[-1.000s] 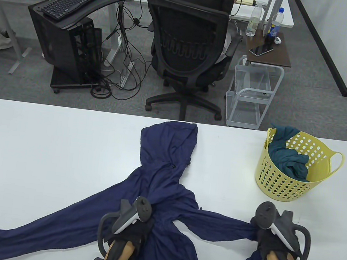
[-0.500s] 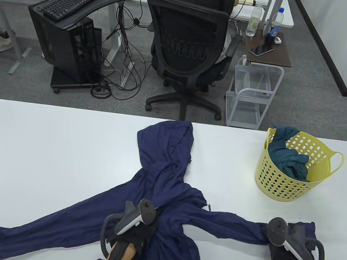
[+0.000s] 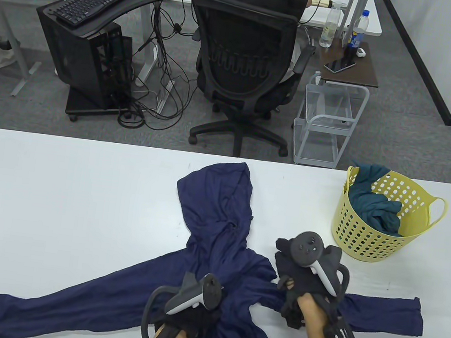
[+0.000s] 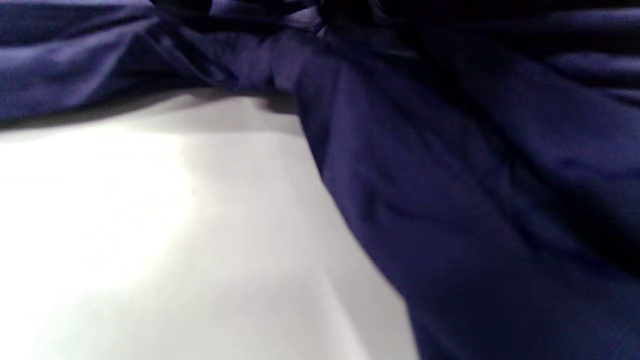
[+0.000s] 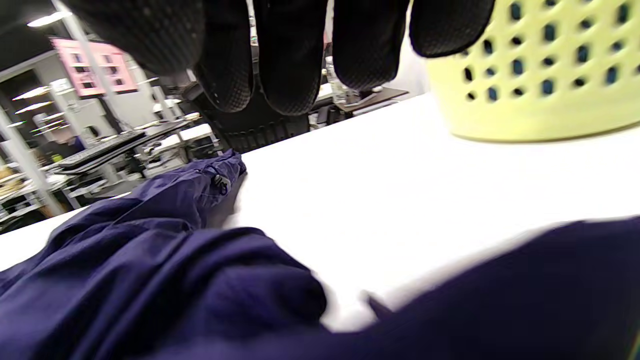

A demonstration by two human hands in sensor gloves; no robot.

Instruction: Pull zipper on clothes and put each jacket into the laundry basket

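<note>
navy hooded jacket (image 3: pixel 217 233): lower centre, hood-to-hem axis vertical | left hand (image 3: pixel 191 316) on its body, grip unclear | right hand (image 3: pixel 302 277) nearer collar, fingers relaxed, empty | yellow laundry basket (image 3: pixel 368 240): right

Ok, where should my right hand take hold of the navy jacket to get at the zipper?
Pinch the front edge of the navy jacket just below the hood, where the small zipper pull shows. Come from the basket side: the right hand hovers there empty, while the left hand rests on the body.
</note>
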